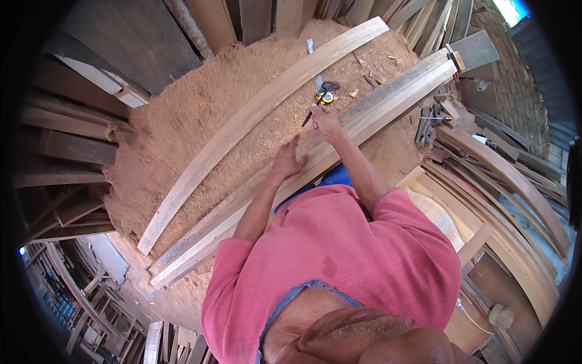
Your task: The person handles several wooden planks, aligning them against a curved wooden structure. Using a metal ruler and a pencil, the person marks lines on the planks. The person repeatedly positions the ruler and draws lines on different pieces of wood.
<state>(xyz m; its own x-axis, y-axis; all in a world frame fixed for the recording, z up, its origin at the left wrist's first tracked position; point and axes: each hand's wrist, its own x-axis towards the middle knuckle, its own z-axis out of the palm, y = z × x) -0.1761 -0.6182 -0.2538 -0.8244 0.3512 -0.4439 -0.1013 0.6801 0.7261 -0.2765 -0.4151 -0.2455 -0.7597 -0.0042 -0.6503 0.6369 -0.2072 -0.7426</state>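
Observation:
My right hand [327,122] is closed on a slim black pen [308,117], its tip pointing down to the left. Just beyond those fingers is a yellow and black tape measure [325,97]; whether the hand touches it, I cannot tell. My left hand [290,161] rests with fingers spread on the long timbers in front of me. The pale straight beam [394,109] runs from lower left to upper right, close against my body. Past it lies a curved wooden piece [242,124] on the sawdust.
Sawdust [176,145] covers the ground ahead. A thin metal strip [310,46] shows beyond the curved piece. A clamp-like tool [454,59] sits at the beam's far right end. Several boards [66,145] lean at the left, and curved timbers [515,176] are stacked at the right.

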